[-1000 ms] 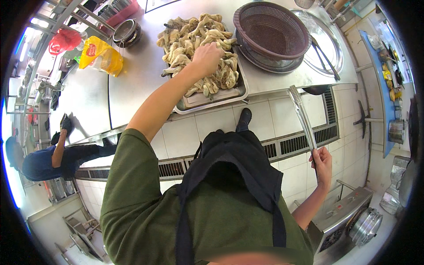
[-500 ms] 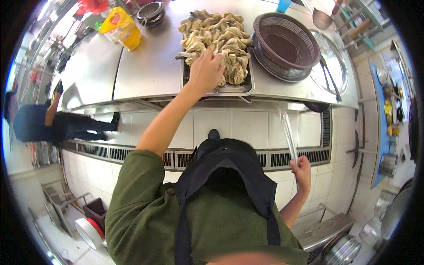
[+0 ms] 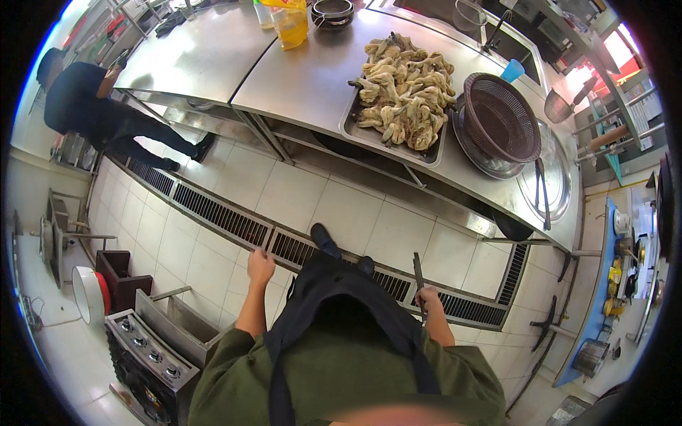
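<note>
My right hand is closed around a pair of long metal tongs, which point up and away over the floor. Low at my left side, my left hand has its fingers curled, with nothing visible in it. Both hands are apart from the steel table. On that table a metal tray bears a heap of pale, yellowish pieces that look like poultry. To the tray's right, a brown mesh basket rests on a round metal dish.
A person in dark clothes stands at the far left table. Behind my left arm are a stove with knobs and a red-and-white basin. Floor grating crosses the tiles. A yellow bag and blue cup stand farther back.
My left hand has come off the pale pieces and dropped back to my side. My right hand has moved left with the tongs. The view has turned, and the table now slants.
</note>
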Demonstrator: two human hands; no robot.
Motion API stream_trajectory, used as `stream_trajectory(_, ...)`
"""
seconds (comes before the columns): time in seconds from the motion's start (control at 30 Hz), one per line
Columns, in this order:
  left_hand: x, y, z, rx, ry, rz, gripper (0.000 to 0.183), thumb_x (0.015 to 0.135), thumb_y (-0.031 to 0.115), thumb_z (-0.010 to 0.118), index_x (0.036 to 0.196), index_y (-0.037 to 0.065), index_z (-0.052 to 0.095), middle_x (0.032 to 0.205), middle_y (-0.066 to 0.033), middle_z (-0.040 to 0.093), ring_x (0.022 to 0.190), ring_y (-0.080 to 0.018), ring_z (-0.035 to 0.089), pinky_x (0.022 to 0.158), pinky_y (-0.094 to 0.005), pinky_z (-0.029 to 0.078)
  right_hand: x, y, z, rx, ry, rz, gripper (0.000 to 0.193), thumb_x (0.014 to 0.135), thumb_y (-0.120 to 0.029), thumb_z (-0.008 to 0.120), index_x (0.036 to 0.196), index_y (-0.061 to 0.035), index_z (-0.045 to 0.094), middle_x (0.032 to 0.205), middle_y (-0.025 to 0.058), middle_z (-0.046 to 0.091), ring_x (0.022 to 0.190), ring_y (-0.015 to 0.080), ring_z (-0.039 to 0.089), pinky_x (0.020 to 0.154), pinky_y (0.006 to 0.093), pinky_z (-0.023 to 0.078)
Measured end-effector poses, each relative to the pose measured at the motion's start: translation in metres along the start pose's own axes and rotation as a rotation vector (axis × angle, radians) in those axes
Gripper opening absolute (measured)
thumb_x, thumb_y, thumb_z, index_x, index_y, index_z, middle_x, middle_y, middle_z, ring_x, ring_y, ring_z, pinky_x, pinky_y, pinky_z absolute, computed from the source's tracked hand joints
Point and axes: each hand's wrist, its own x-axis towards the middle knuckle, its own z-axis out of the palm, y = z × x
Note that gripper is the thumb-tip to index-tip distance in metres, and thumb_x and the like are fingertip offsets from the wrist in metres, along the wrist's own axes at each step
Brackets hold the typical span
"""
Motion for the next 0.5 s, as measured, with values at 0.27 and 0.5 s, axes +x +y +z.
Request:
stream_trajectory(0.27, -0.134, -0.204, 0.033, -0.212, -0.225, -0.416, 0.02, 0.075, 0.02, 0.066, 0.069, 0.001, 0.065, 0.078, -0.0229, 0.07, 0.071, -0.0431, 0.068, 0.066, -0.0532, 0.056, -0.011, -0.04, 0.119, -0.322, -0.02, -0.033, 0.012, 0.088, 0.002, 0.061, 0.089, 0.0136, 0.058, 0.062, 0.0199, 0.058, 0.046, 0.0289, 0.059, 0.039, 0.0443, 0.046)
stream_trajectory(0.5, -0.128, -0.37, 0.003, -0.364, -0.325, -0.753, 0.016, 0.08, 0.017, 0.067, 0.079, 0.001, 0.065, 0.072, -0.0161, 0.066, 0.063, -0.0348, 0.067, 0.058, -0.0468, 0.054, -0.051, -0.162, 0.301, -0.782, -0.016, -0.107, 0.016, 0.078, -0.01, 0.07, 0.077, 0.0063, 0.07, 0.066, 0.0179, 0.067, 0.056, 0.0279, 0.067, 0.05, 0.04, 0.053)
